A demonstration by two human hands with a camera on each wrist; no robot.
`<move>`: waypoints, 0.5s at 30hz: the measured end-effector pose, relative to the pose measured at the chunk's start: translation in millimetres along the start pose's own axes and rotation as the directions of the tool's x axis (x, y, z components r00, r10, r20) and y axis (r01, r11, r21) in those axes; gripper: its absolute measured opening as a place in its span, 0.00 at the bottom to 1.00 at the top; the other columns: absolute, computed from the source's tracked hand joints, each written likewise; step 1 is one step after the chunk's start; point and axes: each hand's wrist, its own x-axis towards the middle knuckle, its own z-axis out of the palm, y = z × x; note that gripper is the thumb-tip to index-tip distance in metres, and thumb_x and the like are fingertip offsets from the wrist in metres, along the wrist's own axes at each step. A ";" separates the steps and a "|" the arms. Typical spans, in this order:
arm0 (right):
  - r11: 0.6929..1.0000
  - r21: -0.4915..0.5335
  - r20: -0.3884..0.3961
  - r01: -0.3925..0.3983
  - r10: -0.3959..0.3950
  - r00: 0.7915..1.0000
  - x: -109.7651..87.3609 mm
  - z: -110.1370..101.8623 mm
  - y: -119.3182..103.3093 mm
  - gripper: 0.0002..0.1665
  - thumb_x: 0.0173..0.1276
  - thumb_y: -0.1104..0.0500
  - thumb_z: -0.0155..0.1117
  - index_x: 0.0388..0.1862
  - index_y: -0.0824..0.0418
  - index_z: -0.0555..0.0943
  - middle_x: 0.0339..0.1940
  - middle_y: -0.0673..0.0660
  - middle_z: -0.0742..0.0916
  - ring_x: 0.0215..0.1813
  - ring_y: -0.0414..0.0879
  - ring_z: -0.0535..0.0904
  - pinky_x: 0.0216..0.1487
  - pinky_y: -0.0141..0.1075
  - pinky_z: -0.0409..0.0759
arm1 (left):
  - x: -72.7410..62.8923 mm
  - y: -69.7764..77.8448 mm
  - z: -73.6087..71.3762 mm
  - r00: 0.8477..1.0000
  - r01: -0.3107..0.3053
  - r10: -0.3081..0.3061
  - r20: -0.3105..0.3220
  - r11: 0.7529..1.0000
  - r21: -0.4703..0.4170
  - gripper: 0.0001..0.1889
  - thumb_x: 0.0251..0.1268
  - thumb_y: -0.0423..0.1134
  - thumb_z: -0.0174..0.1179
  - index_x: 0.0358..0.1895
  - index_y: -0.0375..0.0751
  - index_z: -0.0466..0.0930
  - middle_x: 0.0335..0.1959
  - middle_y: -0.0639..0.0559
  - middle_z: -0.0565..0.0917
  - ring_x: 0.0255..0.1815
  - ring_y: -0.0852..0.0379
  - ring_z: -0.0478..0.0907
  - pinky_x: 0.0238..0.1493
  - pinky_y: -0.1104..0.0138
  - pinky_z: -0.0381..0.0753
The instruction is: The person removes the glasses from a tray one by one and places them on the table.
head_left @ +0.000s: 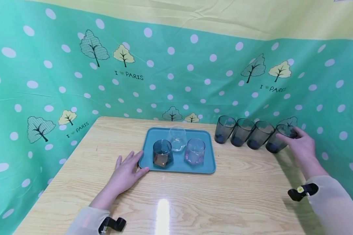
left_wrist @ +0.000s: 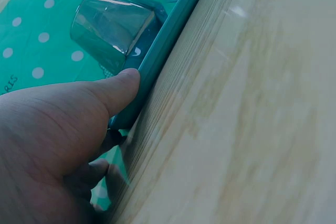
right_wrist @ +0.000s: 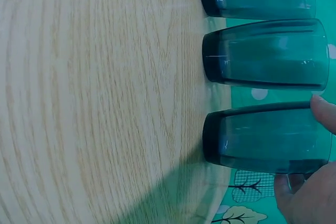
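At the right end of a row of tall dark glass tumblers, my right hand (head_left: 304, 143) grips the last tumbler (right_wrist: 262, 137) near its rim, thumb on one side and fingers on the other. This tumbler stands upright, its base at the table. My left hand (head_left: 126, 174) rests at the front left corner of a blue tray (head_left: 179, 168), fingers spread, thumb along the front rim. On the tray stand a short dark glass (head_left: 162, 153), a clear glass (head_left: 177, 138) and a pinkish glass (head_left: 195, 151).
Three more dark tumblers, including the leftmost tumbler (head_left: 224, 130), stand in line left of the held one, close together along the back edge. Under everything is a light wooden table (head_left: 223, 202). A green dotted curtain (head_left: 188, 71) hangs right behind it.
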 end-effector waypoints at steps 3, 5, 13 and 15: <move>1.000 -0.007 -0.007 0.006 -0.006 1.000 1.1 0.5 1.0 0.72 0.69 0.28 0.77 0.94 0.50 0.44 0.94 0.61 0.50 0.91 0.63 0.45 0.86 0.61 0.53 | 0.5 0.7 0.3 1.000 0.001 -0.001 0.001 1.000 -0.003 0.42 0.81 0.55 0.67 0.85 0.32 0.65 0.81 0.32 0.72 0.87 0.28 0.55 0.83 0.28 0.32; 1.000 -0.016 -0.014 0.009 -0.009 1.000 1.4 1.2 1.8 0.71 0.69 0.28 0.76 0.94 0.50 0.44 0.93 0.62 0.51 0.91 0.64 0.46 0.86 0.62 0.55 | 0.7 1.0 0.5 1.000 0.000 0.000 0.002 1.000 -0.003 0.42 0.81 0.55 0.67 0.85 0.32 0.65 0.81 0.32 0.72 0.88 0.29 0.55 0.82 0.28 0.32; 0.996 -0.062 -0.026 0.066 -0.067 0.997 -0.7 7.1 0.4 0.67 0.74 0.31 0.73 0.94 0.51 0.45 0.91 0.67 0.59 0.88 0.68 0.55 0.85 0.63 0.59 | 1.0 1.5 0.1 1.000 0.001 -0.001 0.001 1.000 0.000 0.42 0.81 0.53 0.68 0.85 0.32 0.65 0.81 0.32 0.72 0.88 0.29 0.54 0.83 0.28 0.32; 0.995 -0.064 -0.020 0.072 -0.074 0.997 -1.3 8.0 0.3 0.66 0.75 0.31 0.73 0.94 0.51 0.44 0.92 0.67 0.56 0.89 0.69 0.52 0.85 0.64 0.57 | 1.2 1.6 0.0 1.000 0.001 -0.001 0.001 1.000 0.000 0.42 0.81 0.53 0.68 0.85 0.32 0.65 0.81 0.32 0.72 0.88 0.28 0.54 0.83 0.28 0.32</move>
